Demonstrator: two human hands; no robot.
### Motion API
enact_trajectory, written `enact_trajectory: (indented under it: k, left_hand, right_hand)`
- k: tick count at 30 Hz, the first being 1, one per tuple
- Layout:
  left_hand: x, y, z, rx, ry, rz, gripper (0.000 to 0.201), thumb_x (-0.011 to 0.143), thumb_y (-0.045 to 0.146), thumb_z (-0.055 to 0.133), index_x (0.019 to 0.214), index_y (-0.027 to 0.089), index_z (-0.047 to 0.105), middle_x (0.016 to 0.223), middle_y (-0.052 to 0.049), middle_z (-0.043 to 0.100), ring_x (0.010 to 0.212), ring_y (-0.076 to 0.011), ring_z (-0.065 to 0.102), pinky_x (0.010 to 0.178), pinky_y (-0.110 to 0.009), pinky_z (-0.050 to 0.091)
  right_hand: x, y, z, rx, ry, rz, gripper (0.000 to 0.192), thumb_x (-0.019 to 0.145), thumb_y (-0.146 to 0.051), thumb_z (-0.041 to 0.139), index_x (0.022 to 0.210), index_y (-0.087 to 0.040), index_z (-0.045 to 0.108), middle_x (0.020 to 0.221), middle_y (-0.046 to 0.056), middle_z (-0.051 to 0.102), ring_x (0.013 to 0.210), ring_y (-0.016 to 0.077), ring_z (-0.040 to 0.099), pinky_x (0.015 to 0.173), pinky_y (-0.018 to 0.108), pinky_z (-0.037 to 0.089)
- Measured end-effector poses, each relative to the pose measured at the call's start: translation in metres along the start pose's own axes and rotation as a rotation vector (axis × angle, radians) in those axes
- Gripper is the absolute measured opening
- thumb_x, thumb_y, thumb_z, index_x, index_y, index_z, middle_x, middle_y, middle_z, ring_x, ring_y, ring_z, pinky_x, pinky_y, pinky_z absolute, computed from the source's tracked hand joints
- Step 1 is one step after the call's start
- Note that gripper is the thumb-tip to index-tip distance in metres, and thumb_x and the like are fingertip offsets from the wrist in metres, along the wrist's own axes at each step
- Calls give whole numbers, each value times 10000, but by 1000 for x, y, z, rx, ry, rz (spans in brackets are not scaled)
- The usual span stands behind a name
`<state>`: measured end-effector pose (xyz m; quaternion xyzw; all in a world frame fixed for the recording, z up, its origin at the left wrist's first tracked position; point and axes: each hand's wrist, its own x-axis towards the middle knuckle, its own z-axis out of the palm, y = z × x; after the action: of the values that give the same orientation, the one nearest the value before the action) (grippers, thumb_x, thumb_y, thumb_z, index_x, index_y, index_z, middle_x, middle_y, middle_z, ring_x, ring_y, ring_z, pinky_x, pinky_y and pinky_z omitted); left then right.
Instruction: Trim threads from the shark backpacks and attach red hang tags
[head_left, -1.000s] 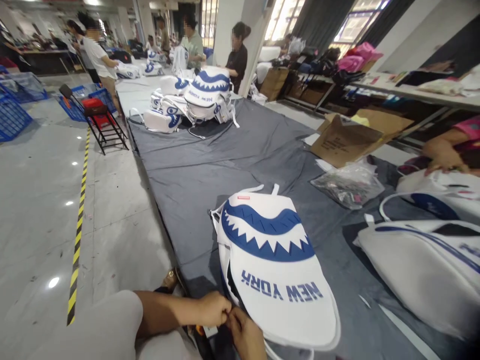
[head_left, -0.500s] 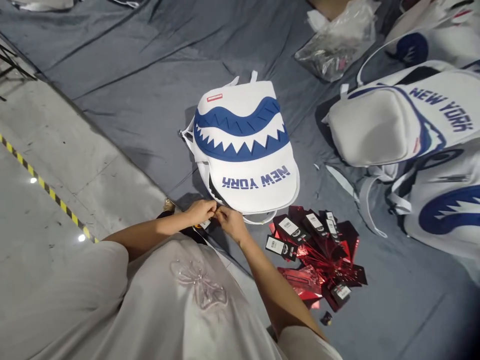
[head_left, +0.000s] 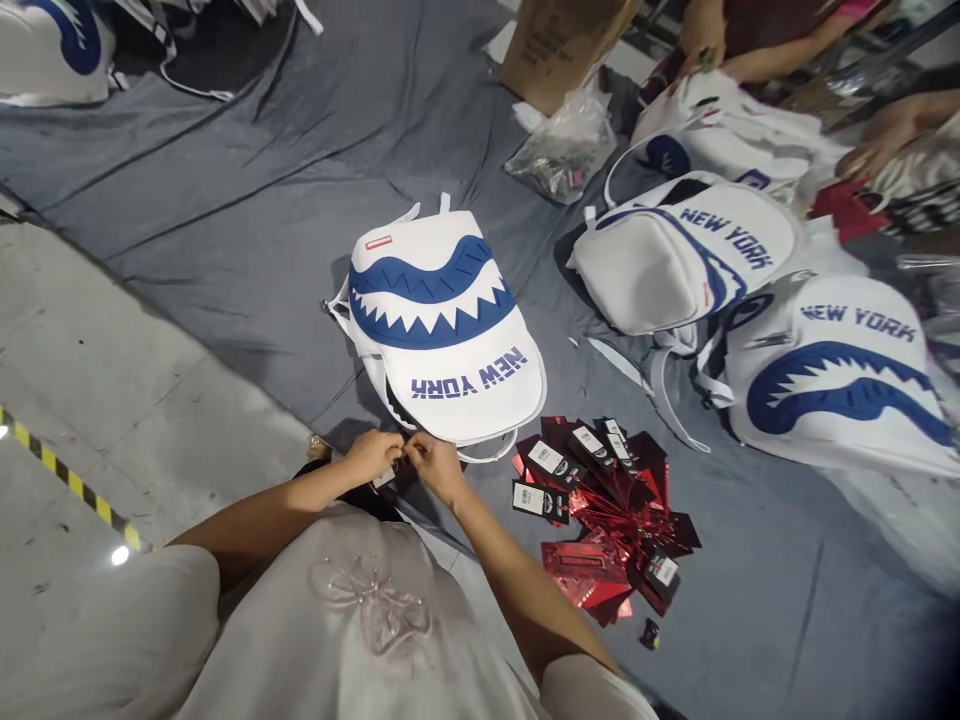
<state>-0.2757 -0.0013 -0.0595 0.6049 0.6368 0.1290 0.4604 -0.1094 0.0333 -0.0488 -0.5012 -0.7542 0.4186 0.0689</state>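
A white backpack with a blue toothed mouth and "NEW YORK" lettering lies on the grey cloth, its lettered end towards me. Close to its near left edge, my left hand and my right hand meet, fingertips pinched together. Whatever is between the fingers is too small to make out. Just under my left hand shows a pale piece that looks like a hang tag, partly hidden. To the right of my right hand lies a heap of red and black hang tags with white barcode stickers.
More white backpacks lie on the right. Behind them are another person's hands. A clear plastic bag and a cardboard box stand at the back. The cloth's edge meets the floor at left, with striped tape.
The view has shifted, so the backpack and tags appear further left and more backpacks and other people's hands show. My hands stay pinched together by the backpack's near edge.
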Motion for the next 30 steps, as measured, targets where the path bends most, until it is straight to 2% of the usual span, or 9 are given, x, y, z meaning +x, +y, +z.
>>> enact_trajectory:
  k: [3,8,12,17,22,24,27,30]
  left_hand:
    - [2,0,0,-8,25,-9,66,806,177,560,794,201,620,736,-2,668,717,-161,615,660,-241,380]
    - [4,-4,7,-83,-79,23,159,826,161,471,757,193,611,682,26,669,622,-124,630,599,-210,397]
    - [4,-8,8,-52,-5,-21,135,836,224,487,725,187,554,646,15,650,610,-140,618,586,-226,385]
    - [4,-6,-1,-44,-156,9,150,863,222,471,760,189,576,713,16,681,667,-137,651,617,-218,407]
    - [5,1,-1,103,-43,-30,31,838,212,542,808,203,538,746,2,658,754,-166,641,649,-231,358]
    - [6,2,-1,107,-96,-1,17,849,205,533,837,205,545,782,8,672,742,-151,646,644,-221,363]
    - [9,3,-3,101,-175,17,116,892,212,465,823,199,557,792,18,683,684,-126,641,629,-211,375]
    - [10,7,-4,150,-81,-32,106,887,228,463,853,194,557,784,-7,666,751,-155,629,668,-236,372]
  right_hand:
    - [0,-1,3,26,33,16,151,876,-186,550,801,-201,680,702,-14,689,635,132,581,669,233,373]
    - [1,-6,2,39,66,32,102,850,-176,610,777,-205,675,716,-25,702,684,134,604,744,242,376]
    - [1,-8,1,40,92,49,90,849,-179,625,785,-203,683,703,-28,699,696,134,603,806,262,360]
    - [2,-7,2,28,110,56,90,835,-170,640,772,-204,694,661,-32,671,663,130,566,843,286,346]
    - [1,-6,1,45,115,40,81,841,-181,650,772,-199,689,679,-31,676,665,126,560,852,289,338]
    - [1,-5,3,59,122,46,70,837,-182,659,775,-198,689,674,-33,675,664,122,564,858,287,338]
    - [2,-3,6,72,153,71,68,828,-175,657,776,-203,690,670,-35,675,687,127,577,888,298,332]
    - [2,-3,8,84,196,71,125,846,-182,597,754,-203,679,699,-26,685,707,133,588,879,295,349]
